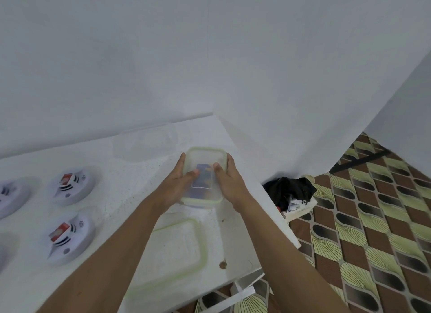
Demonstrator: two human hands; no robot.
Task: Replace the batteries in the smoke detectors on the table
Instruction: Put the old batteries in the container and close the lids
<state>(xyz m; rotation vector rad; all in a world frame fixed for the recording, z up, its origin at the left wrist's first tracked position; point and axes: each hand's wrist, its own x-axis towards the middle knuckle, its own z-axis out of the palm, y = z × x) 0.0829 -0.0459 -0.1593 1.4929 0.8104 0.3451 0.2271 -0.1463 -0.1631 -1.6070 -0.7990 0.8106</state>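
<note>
Both my hands hold a clear plastic container (205, 157) with a green-rimmed lid, just above the white table (130, 196). My left hand (179, 182) grips its left side, thumb on the lid. My right hand (227, 179) grips its right side, thumb on top as well. Blurred dark shapes, maybe batteries, show through the lid. Two white smoke detectors (73, 185) (71, 239) lie on the left of the table, each with a red and white battery sticking out. Parts of other detectors (10, 197) show at the left edge.
A second green-rimmed lid or tray (177, 249) lies on the table under my arms. A clear lid (145, 142) lies near the wall. Right of the table, a black bundle (289, 187) sits on a white box above the patterned floor.
</note>
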